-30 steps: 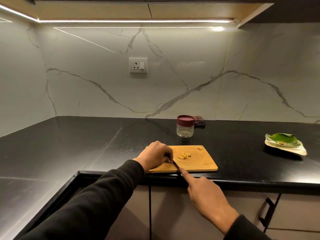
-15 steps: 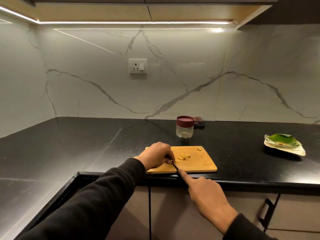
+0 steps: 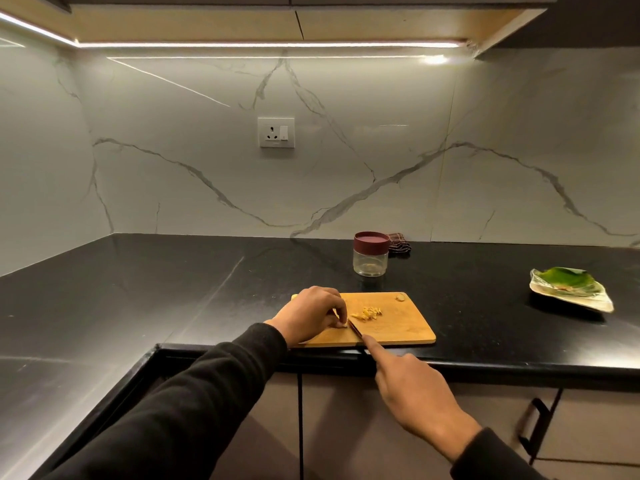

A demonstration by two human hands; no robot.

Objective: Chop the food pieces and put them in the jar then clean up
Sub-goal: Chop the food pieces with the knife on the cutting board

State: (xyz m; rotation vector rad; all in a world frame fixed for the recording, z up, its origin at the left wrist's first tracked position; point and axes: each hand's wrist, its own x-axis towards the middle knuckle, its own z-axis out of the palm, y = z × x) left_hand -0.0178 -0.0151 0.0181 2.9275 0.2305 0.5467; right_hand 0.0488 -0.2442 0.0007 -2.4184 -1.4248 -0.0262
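A wooden chopping board point(image 3: 398, 327) lies at the front edge of the black counter. A small heap of chopped yellow food pieces point(image 3: 367, 312) sits near its middle, and one loose piece point(image 3: 400, 297) lies at its far right corner. My left hand point(image 3: 310, 315) rests on the board's left part, fingertips curled down onto a small piece beside the blade. My right hand point(image 3: 412, 389) grips a knife point(image 3: 355, 329), index finger stretched along its back, blade tip on the board. A clear jar point(image 3: 370, 260) with a maroon lid stands behind the board.
A dark checked cloth point(image 3: 399, 242) lies behind the jar by the marble wall. A leaf-lined plate point(image 3: 571, 292) sits at the right of the counter point(image 3: 173, 289). Cabinet doors with a black handle point(image 3: 531, 427) are below the counter edge.
The knife blade and both hands have made only small chopping shifts at the same spot on the board. The heap of chopped pieces stays in place.
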